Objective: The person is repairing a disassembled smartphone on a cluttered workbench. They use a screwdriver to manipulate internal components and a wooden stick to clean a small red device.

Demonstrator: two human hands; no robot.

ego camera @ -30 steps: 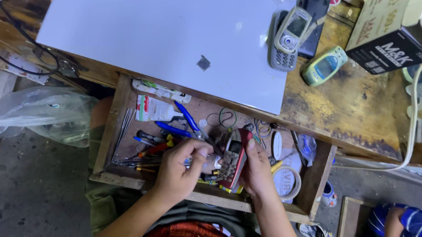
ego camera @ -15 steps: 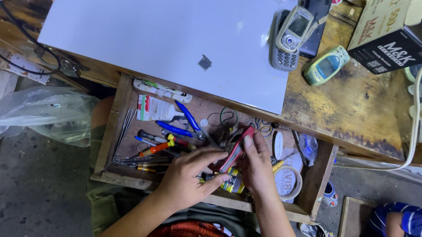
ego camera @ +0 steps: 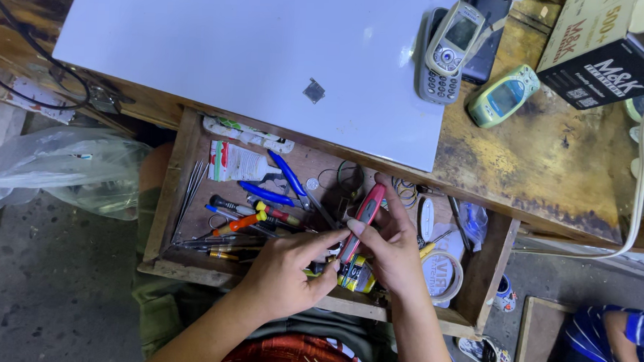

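Hands are both over the open drawer (ego camera: 173, 196) from what I can see: right hand (ego camera: 391, 249) has its fingers (ego camera: 367, 230) pinched around a red tool (ego camera: 362, 219), tilted above the clutter, while left hand (ego camera: 285, 273) touches the tool's lower end, fingers curled. Blue pliers (ego camera: 282, 179) lie nearby.

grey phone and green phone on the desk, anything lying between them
In the head view, nothing lies between the grey phone and the green phone: only bare, stained wooden desktop, with a dark flat device's edge just above the gap.
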